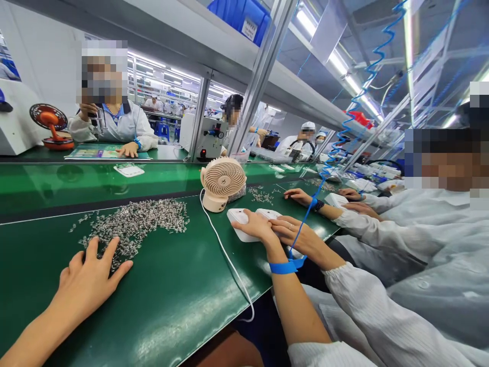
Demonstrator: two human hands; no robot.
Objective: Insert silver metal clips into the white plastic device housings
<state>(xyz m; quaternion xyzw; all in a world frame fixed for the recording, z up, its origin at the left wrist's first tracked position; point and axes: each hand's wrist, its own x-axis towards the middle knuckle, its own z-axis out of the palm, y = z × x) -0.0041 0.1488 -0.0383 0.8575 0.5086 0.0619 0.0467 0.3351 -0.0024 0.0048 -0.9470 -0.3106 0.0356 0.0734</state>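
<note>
One left hand (89, 278), countless metal pins (133, 224)

Bright overhead tube light; wide-angle edge warp; mat glare.

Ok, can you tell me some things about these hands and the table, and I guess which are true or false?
1. The left hand lies flat on the pile of small metal parts. True.
2. The desk fan beside the hands is blue. False: it is beige.
3. The right hand rests on a white device. True.
4. The wrist strap on the right wrist is red. False: it is blue.
</note>
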